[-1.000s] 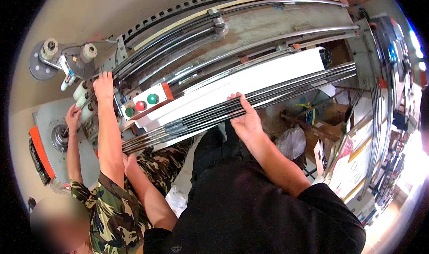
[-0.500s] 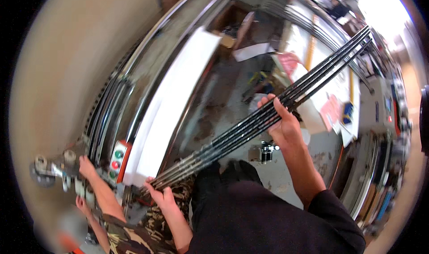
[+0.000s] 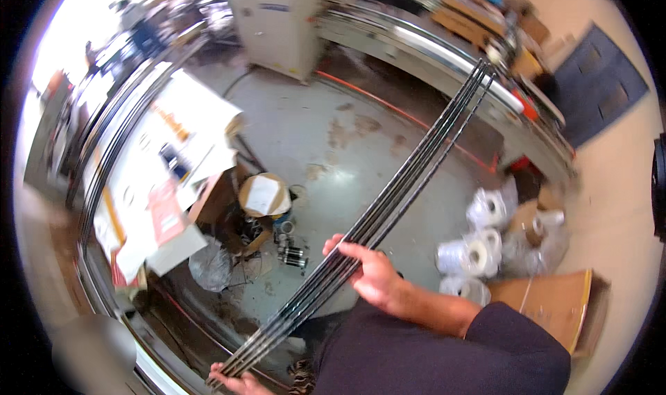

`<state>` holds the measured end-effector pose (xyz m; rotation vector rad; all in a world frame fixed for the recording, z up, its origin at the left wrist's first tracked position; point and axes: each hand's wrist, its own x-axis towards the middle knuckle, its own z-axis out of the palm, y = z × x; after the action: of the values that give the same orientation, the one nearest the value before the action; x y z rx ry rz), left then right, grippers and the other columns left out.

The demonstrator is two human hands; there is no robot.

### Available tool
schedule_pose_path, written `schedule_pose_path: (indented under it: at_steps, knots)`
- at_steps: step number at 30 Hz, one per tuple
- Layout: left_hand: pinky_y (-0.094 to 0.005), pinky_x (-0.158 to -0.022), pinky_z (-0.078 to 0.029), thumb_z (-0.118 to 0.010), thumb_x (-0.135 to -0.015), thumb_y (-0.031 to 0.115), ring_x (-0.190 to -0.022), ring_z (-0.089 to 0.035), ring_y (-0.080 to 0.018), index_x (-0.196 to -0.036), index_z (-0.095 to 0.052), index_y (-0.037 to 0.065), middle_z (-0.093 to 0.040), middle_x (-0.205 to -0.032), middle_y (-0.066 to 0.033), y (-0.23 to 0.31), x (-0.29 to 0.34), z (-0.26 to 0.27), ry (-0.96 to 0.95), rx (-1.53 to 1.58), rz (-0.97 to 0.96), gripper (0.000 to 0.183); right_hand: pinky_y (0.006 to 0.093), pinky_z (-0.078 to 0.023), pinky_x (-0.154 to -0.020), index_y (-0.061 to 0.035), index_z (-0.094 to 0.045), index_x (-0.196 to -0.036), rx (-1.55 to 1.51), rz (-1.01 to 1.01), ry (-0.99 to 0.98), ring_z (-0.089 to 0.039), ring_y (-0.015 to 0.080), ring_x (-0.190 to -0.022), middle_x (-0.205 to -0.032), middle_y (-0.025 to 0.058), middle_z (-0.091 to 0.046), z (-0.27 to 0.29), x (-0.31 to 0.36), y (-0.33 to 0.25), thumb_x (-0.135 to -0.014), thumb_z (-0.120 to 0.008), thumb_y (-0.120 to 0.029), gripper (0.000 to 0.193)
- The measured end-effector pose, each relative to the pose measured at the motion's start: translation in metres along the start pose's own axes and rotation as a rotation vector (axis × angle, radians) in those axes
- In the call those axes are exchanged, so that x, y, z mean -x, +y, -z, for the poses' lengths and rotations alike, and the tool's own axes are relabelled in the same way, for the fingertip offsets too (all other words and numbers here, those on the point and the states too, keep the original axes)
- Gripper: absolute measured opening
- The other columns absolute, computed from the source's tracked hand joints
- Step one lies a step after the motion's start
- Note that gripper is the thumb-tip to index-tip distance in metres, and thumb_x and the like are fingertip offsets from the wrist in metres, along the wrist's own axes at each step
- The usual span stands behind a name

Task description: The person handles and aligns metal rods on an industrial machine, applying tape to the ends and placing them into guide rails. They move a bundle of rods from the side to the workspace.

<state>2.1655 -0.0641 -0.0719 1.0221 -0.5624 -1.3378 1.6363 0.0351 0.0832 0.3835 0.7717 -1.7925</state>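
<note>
Around me spreads the grey floor (image 3: 326, 124), stained in patches. A long machine (image 3: 388, 42) runs along its far right side, and a table (image 3: 208, 110) scattered with papers stands to my left. Beyond, near the machine's left end, is a pale cabinet (image 3: 274, 37); at the right, a dark panel (image 3: 593, 72) shows by the wall.

My bundle of long dark rods (image 3: 372, 218) slants across in front of me, its lower end at bottom left, its upper end reaching out over my view of the machine. One rod lies a little apart from the rest toward that far end.

To my right is an open cardboard box (image 3: 544, 305), with plastic-wrapped white rolls (image 3: 472, 255) just beyond it. A clear plastic bag (image 3: 210, 264) lies near the table.

My right hand (image 3: 368, 273) is closed about the rods near their middle, thumb across the top, fingertips peeping past the far side. My left hand (image 3: 236, 380) grips the lower end, fingertips curled over the outer side.
</note>
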Motion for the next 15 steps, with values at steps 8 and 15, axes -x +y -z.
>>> schedule_pose_path:
  at_steps: [8, 15]
  knots:
    - [-0.0345, -0.093, -0.057, -0.078, -0.101, 0.029, -0.093, -0.069, -0.0157, -0.109, -0.071, 0.011, -0.074, -0.104, -0.0005, -0.161, -0.011, -0.359, -0.157, 0.083, 0.289, 0.021, 0.0468, -0.056, -0.106, -0.0043, -0.068, -0.122, -0.346, 0.426, 0.179, -0.069, 0.029, -0.117, -0.12, 0.0113, -0.073, 0.133, 0.005, -0.252, -0.104, -0.071, -0.018, 0.023]
    - [-0.0351, -0.102, -0.057, -0.073, -0.105, 0.026, -0.111, -0.071, -0.0166, -0.123, -0.072, 0.008, -0.076, -0.116, -0.0045, -0.284, 0.004, -0.606, -0.543, 0.191, 0.501, 0.026, 0.0461, -0.055, -0.109, -0.0048, -0.067, -0.124, -0.432, 0.654, 0.22, -0.067, 0.0289, -0.123, -0.123, 0.0106, -0.072, 0.192, -0.006, -0.426, -0.104, -0.072, -0.019, 0.025]
